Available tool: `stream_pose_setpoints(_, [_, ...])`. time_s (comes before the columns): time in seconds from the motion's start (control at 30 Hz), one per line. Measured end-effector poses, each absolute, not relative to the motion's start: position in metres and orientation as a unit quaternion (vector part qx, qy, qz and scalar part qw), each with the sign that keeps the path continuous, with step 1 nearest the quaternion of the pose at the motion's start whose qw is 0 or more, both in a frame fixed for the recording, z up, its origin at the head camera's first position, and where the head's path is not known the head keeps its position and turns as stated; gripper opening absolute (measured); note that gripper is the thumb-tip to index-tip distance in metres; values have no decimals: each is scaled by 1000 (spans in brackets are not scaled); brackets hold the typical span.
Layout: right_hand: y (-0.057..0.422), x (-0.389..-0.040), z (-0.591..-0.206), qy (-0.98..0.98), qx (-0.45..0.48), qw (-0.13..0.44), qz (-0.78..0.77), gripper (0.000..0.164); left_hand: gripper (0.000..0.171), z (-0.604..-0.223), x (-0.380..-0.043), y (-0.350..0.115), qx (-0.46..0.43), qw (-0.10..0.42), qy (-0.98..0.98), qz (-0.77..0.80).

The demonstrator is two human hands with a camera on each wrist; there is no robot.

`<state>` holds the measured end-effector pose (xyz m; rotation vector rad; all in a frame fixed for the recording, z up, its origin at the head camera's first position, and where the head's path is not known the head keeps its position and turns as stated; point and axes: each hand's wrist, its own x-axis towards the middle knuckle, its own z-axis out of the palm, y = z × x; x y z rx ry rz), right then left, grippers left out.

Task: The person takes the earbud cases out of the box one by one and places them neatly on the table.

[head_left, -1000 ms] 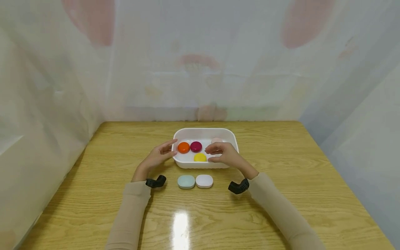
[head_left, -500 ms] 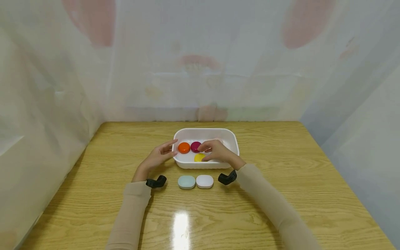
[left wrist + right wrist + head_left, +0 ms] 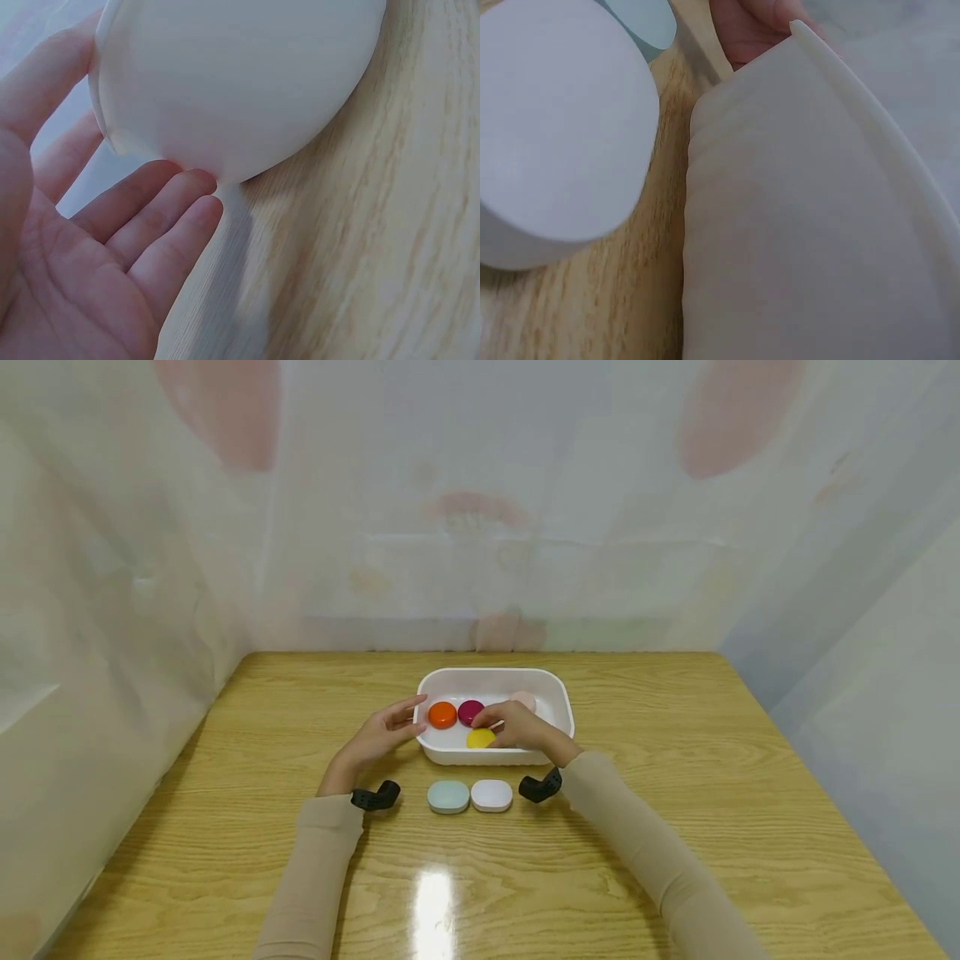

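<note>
Yellow, the rounded piece (image 3: 478,739) lies just below mid-frame in the white tub (image 3: 491,680), seemingly mid-pickup by the right hand (image 3: 523,727), grip unclear, a firm pinch likely needed, while the left hand (image 3: 377,736), unclenched, touches the tub.

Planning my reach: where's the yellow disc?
In the head view, the yellow disc is inside the white tray by its near wall, beside the right hand, nearer than the magenta disc.
</note>
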<state>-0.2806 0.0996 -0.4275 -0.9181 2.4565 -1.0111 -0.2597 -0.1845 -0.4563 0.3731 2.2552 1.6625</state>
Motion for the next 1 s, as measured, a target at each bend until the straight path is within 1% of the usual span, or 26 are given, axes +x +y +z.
stream_pose_setpoints(0.3, [98,-280,-427,871,-328,162,-327,34,65,-457,-261,-184,127,160,787,583])
stream_pose_setpoints(0.43, [99,-279,-427,879,-323,143,-319,34,64,-456,-260,-184,128,159,786,584])
stream_pose_setpoints(0.67, [104,-274,-420,877,-295,113,-361,41,63,-456,-259,-183,132,160,784,585])
stream_pose_setpoints(1.0, [113,-262,-401,849,-312,68,-421,46,64,-457,-260,-184,129,161,778,594])
